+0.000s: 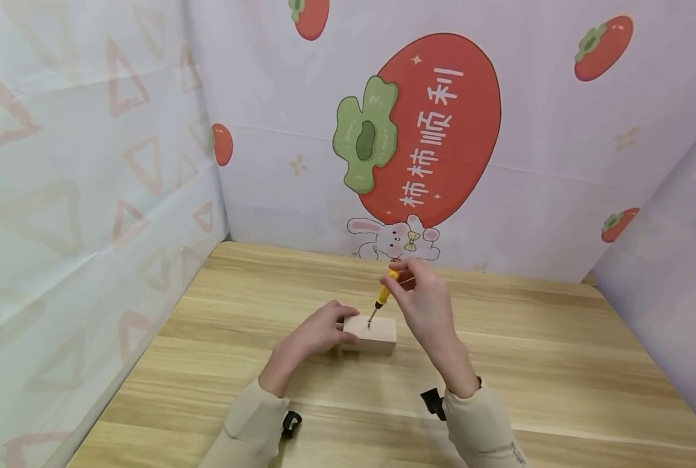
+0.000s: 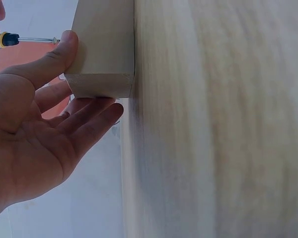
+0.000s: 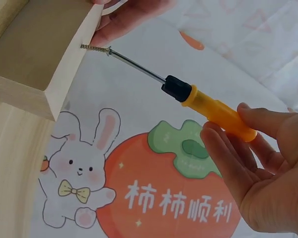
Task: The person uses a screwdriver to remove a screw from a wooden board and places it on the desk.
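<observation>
A pale wooden block (image 1: 377,330) lies flat on the wooden table. My left hand (image 1: 320,329) grips its left end, thumb on the near side and fingers behind, as the left wrist view (image 2: 44,119) shows. A screw (image 3: 95,48) stands partly sunk in the block's top face, most of its thread exposed. In my right hand (image 1: 426,302) is a screwdriver (image 3: 216,110) with a yellow handle and black collar, pinched near the handle's end between thumb and fingers. The screwdriver leans to the right, its tip meeting the screw head.
The wooden table (image 1: 535,377) extends around the block on all sides. Behind it hangs a printed backdrop (image 1: 535,214) with persimmons and a rabbit; a patterned cloth wall (image 1: 90,214) borders the left. Black straps (image 1: 292,424) are worn at both wrists.
</observation>
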Tool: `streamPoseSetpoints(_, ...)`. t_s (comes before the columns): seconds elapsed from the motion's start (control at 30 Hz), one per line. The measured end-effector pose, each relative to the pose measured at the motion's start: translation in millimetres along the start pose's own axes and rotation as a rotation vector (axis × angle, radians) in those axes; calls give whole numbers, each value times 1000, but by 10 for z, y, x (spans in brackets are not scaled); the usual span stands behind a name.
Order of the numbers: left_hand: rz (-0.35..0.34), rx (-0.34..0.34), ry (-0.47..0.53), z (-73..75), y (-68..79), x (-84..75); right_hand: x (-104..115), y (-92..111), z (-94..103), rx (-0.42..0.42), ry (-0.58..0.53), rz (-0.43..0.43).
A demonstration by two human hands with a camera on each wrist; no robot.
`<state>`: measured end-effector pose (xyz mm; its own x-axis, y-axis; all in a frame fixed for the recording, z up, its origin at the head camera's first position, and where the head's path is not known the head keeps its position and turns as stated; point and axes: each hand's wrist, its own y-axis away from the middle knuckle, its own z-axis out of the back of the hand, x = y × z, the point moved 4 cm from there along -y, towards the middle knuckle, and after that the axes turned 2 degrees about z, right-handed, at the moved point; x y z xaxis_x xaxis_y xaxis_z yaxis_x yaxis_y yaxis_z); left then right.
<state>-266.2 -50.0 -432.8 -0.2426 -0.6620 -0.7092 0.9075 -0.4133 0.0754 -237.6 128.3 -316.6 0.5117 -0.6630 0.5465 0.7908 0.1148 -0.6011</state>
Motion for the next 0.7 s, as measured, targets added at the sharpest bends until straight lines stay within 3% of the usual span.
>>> streamPoseSetpoints(0.27, 2, -1, 6, 15, -4, 12, 40, -12, 20, 25, -15, -6)
streamPoseSetpoints(0.57, -9, 0, 5, 22, -18, 10, 100, -56, 43, 191, -163, 81)
streamPoseSetpoints(0.7, -10, 5, 7, 20, -14, 9, 99, -47, 23, 186, -162, 66)
